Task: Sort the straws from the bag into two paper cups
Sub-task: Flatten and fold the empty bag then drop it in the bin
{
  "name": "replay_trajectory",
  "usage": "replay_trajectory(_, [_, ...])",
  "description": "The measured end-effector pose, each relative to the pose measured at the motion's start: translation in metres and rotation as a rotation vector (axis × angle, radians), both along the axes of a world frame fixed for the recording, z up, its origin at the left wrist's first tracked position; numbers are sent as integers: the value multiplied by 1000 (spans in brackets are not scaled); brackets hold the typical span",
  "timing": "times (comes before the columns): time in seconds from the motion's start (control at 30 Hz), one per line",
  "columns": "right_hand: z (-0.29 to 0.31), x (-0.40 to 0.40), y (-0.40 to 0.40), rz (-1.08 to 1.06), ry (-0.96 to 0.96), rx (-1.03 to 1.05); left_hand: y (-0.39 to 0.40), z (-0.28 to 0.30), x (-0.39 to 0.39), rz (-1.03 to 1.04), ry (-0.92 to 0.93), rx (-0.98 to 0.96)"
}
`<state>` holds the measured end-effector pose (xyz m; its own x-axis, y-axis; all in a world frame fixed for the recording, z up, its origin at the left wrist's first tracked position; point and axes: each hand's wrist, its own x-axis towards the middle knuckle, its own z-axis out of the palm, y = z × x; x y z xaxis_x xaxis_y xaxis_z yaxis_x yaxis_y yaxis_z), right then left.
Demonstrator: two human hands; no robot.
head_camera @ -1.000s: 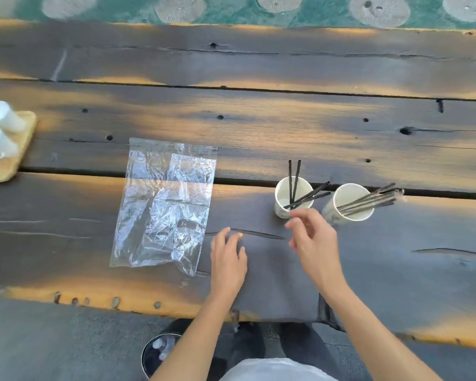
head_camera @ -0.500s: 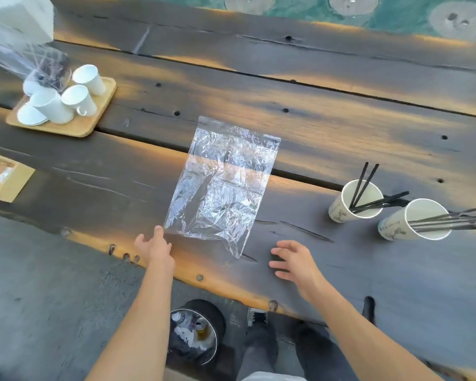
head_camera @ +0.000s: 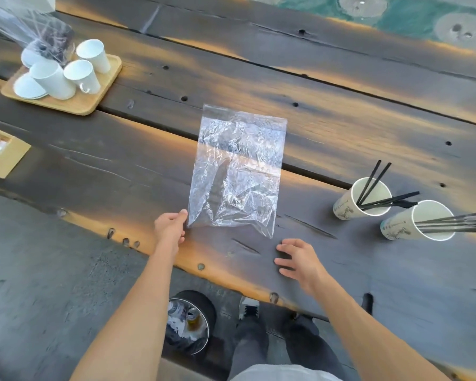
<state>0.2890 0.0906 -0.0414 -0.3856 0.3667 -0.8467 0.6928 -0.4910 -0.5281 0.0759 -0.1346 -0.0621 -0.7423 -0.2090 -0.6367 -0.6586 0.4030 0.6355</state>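
Note:
A clear, crumpled plastic bag point(head_camera: 239, 166) lies flat and looks empty in the middle of the dark wooden table point(head_camera: 341, 127). My left hand point(head_camera: 171, 229) is at its near left corner, with curled fingers pinching the edge. My right hand point(head_camera: 300, 259) hovers open over the table, just below the bag's near right corner and apart from it. At the right stand two paper cups. The left cup point(head_camera: 344, 209) holds several black straws point(head_camera: 371, 182), and so does the right cup point(head_camera: 396, 228), where the straws point(head_camera: 456, 222) lean right.
A wooden tray point(head_camera: 94, 103) with several white cups point(head_camera: 52, 81) sits at the far left, with another clear bag point(head_camera: 25, 26) behind it. A tan packet point(head_camera: 3, 152) lies at the left edge. Under the table's near edge stands a waste bin point(head_camera: 187, 325) beside my feet.
My view has swung left. My right hand has left the cups and come down near the bag. My left hand has moved to the bag's near left corner and closed on it.

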Motion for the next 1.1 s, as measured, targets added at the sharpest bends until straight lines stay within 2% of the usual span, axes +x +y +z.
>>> replay_trajectory(0.1, [-1, -3, 4, 5, -9, 40, 17, 4, 5, -202, 2, -110])
replay_trajectory(0.17, [1, -10, 9, 10, -5, 69, 28, 3, 13, -259, 13, -160])
replay_trajectory(0.27, [4, -20, 18, 10, -1, 94, 38, 4, 19, -194, -20, -116])
replay_trajectory(0.37, [4, -26, 22, -19, -13, 100, 39, 6, 25, -99, -79, 48])
replay_trajectory(0.43, [3, -27, 23, -95, -22, 84, 35, 11, 35, -70, -94, 142])
replay_trajectory(0.6, [0, -27, 23, -286, 29, -56, 24, 16, 64, -24, -94, 179])
replay_trajectory(0.77, [-2, -24, 23, -271, 51, -45, 12, 12, 86, 25, -116, 278])
replay_trajectory(0.93, [0, -13, 22, -271, 61, -25, 11, 16, 100, 256, -233, 546])
replay_trajectory(1.0, [1, -8, 21, -266, 60, -14, 13, 16, 106, 231, -241, 521])
replay_trajectory(1.1, [1, 2, 25, -220, 42, 41, 12, 12, 110, 146, -162, 378])
